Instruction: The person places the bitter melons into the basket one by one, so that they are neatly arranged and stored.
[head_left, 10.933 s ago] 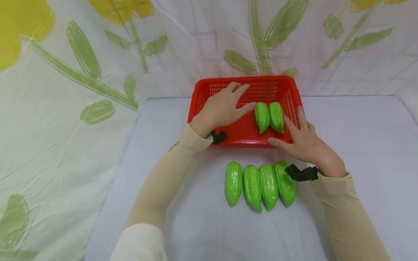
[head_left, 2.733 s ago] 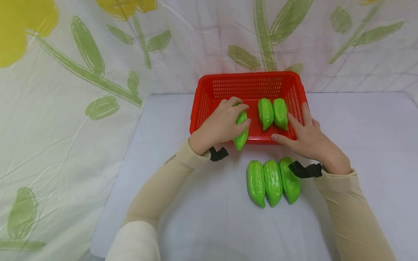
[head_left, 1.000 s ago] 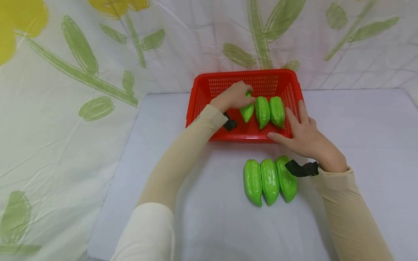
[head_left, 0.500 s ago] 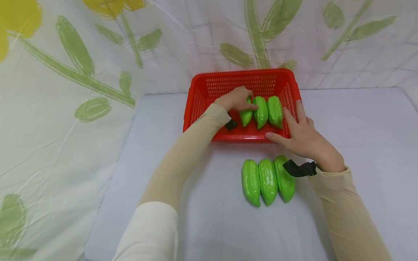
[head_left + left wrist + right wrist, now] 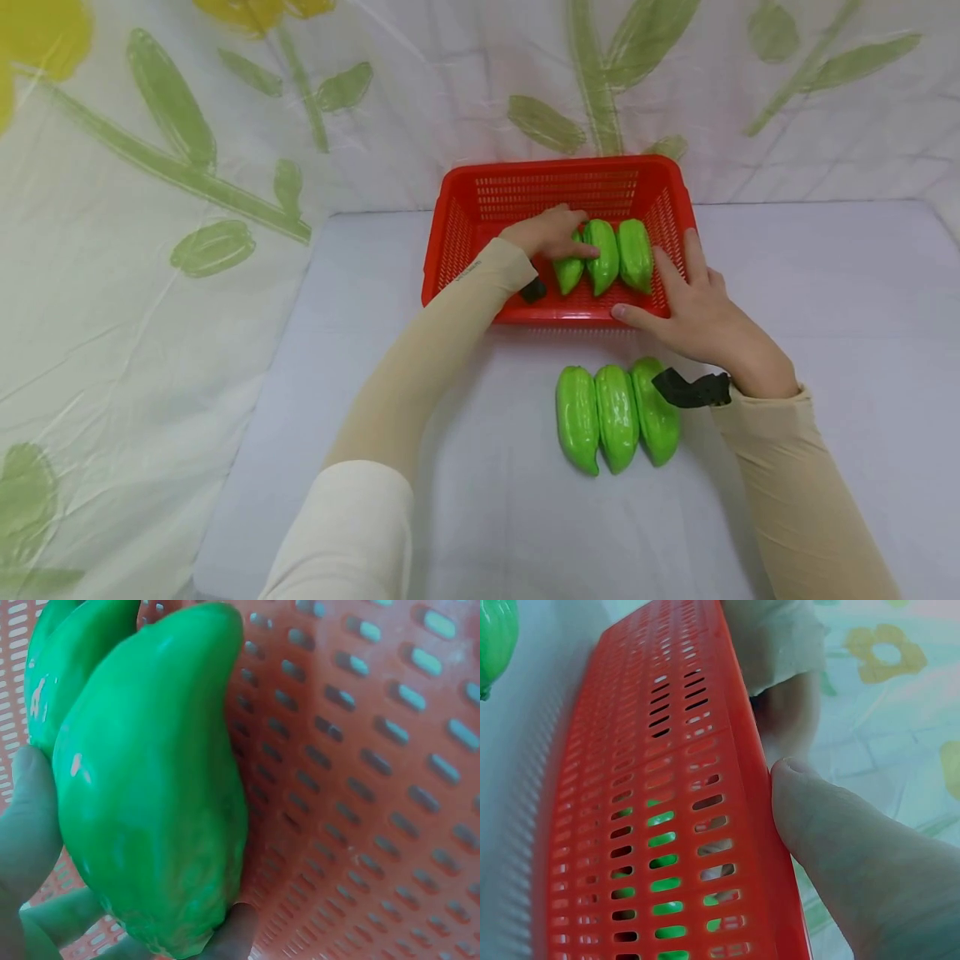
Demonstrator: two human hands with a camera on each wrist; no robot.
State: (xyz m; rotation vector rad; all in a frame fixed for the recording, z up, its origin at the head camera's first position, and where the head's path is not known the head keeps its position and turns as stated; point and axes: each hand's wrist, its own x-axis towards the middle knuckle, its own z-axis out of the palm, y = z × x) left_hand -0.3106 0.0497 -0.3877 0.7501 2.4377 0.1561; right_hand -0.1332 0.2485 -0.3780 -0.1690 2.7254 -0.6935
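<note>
Three glossy green, ridged, tapered model fruits lie side by side in a red slotted basket (image 5: 551,315). My left hand (image 5: 551,233) reaches inside and holds the leftmost green fruit (image 5: 569,275) between thumb and fingers. Up close in the left wrist view, this green fruit (image 5: 150,780) has the thumb (image 5: 30,817) along one side and a fingertip (image 5: 232,930) at its end. The middle fruit (image 5: 602,271) and right fruit (image 5: 636,257) sit beside it. My right hand (image 5: 701,321) rests spread on the basket's near right corner, its thumb (image 5: 810,802) against the rim.
Three more green fruits (image 5: 617,417) lie in a row on the white-covered table (image 5: 480,517), in front of the basket. Behind the basket hangs a pale flower-patterned sheet (image 5: 420,108). A black strap (image 5: 692,389) sits on the right wrist.
My left hand has brought one green fruit from the table row into the basket, left of the other two, then moved slightly nearer and right. My right hand stays at the basket corner.
</note>
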